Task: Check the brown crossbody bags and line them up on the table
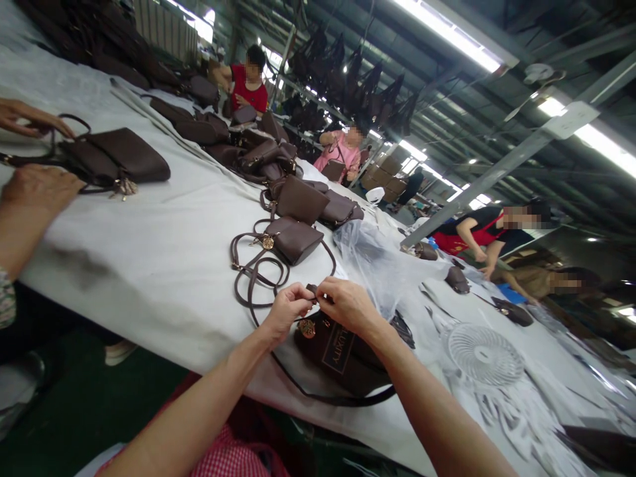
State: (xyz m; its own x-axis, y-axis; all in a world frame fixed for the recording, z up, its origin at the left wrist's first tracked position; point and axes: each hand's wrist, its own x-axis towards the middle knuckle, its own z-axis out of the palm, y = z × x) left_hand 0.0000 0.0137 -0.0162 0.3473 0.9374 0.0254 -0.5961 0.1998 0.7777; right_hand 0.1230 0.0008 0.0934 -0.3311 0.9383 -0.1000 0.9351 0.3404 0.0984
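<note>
A dark brown handbag [365, 364] with a gold charm [307, 328] and a rectangular printed label [338, 348] lies on the white-covered table in front of me. Above its near end, my left hand [289, 308] pinches a short piece of brown strap [312, 289]. From the other side my right hand [348, 301] grips the same piece, fingertips nearly touching the left ones. The bag's long strap loops over the table edge below my hands. Just beyond lies another brown bag [295, 240] with its strap coiled beside it. My fingers partly hide the strap end.
More brown bags [263, 156] are heaped farther up the table [199, 232]. Clear plastic [368, 258] and a white fan [484, 354] lie to the right. At the left, a co-worker's hands [40, 189] are at a bag [119, 156]. Other people work across the table.
</note>
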